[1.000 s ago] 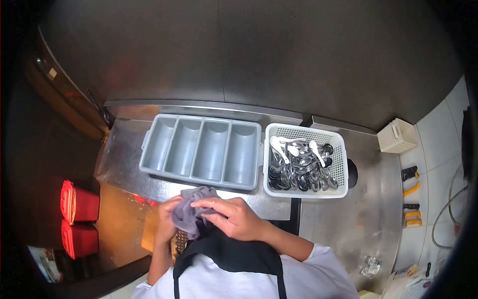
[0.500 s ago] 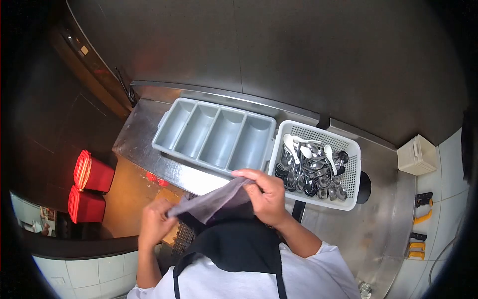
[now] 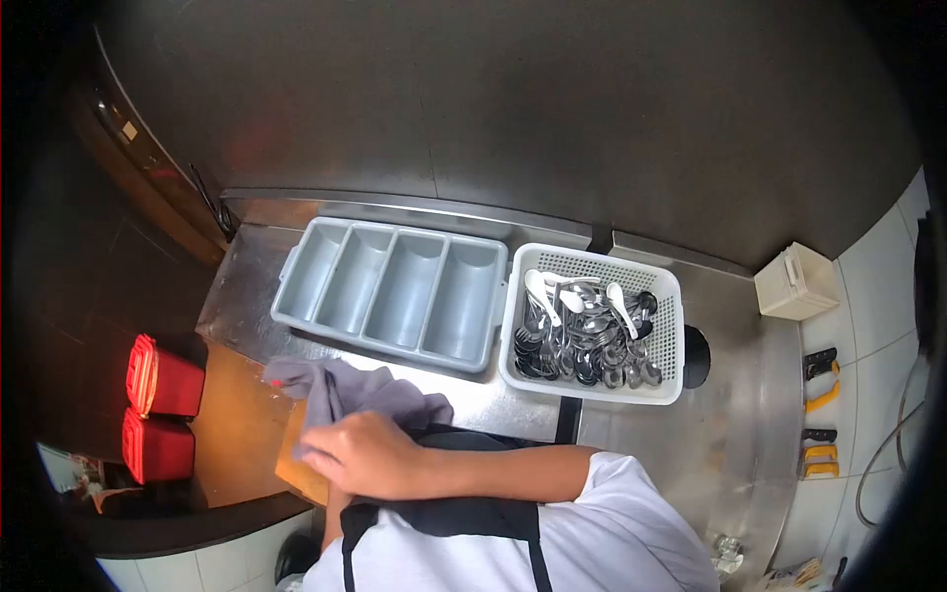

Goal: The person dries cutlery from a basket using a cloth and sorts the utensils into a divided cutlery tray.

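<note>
A grey-purple cloth [image 3: 360, 390] hangs bunched in front of my body, near the counter's front edge. My right hand [image 3: 370, 456] reaches across to the left, its fingers curled closed on the lower part of the cloth. Of my left arm only a strip of forearm shows below the right hand; my left hand is hidden behind the right hand and the cloth. Just beyond the cloth stands a grey cutlery bin [image 3: 404, 291] with several long bare compartments. Right of it, a white perforated basket [image 3: 671, 331] holds many metal spoons and forks and a few white spoons.
Both containers stand on a steel counter [image 3: 730, 424] against a dark wall. A cream bin [image 3: 797, 284] is at the right end, with yellow-handled tools [image 3: 821, 456] along the white tiles. Two red lidded bins [image 3: 163, 380] are at the lower left.
My right hand has moved left and down, crossing over my left hand, which is now hidden. The cloth, stretched between both hands before, is now bunched up further left.
</note>
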Demonstrator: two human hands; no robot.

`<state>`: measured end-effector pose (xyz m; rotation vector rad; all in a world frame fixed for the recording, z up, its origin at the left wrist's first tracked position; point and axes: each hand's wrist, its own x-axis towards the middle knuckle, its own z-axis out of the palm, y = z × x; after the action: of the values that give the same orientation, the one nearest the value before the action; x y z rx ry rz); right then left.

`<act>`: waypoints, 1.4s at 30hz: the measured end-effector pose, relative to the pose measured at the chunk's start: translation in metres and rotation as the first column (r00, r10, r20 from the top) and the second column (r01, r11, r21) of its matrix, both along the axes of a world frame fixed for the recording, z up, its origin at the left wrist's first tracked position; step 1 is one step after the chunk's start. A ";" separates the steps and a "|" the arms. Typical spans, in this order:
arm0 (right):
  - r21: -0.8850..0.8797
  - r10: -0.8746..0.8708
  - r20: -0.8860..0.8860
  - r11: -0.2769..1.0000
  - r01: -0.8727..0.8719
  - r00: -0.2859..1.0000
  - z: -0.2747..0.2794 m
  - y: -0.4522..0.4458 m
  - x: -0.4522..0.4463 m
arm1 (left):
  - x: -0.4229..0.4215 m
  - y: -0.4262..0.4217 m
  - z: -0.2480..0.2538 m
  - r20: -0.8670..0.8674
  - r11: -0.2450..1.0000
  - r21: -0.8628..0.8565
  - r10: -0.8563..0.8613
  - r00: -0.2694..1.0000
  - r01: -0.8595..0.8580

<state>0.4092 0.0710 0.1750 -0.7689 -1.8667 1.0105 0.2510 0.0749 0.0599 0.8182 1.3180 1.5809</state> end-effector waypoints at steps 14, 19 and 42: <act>0.218 0.402 -0.050 0.898 -0.382 0.914 -0.007 -0.011 0.022 | -0.031 0.023 0.071 -0.424 0.997 0.079 0.024 0.905 0.011; 0.055 0.065 -0.122 0.997 -0.059 0.990 -0.033 -0.003 0.063 | -0.073 0.029 0.102 -0.731 0.951 0.153 0.292 0.616 -0.269; -0.860 -0.995 0.063 -0.013 0.511 0.079 -0.245 -0.138 0.287 | 0.006 0.061 0.089 -0.947 0.924 0.145 0.026 0.319 0.353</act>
<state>0.6966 -0.0670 -0.0702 -1.5514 0.0144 0.8712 0.2575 0.1355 0.1488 2.2934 1.6353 1.0894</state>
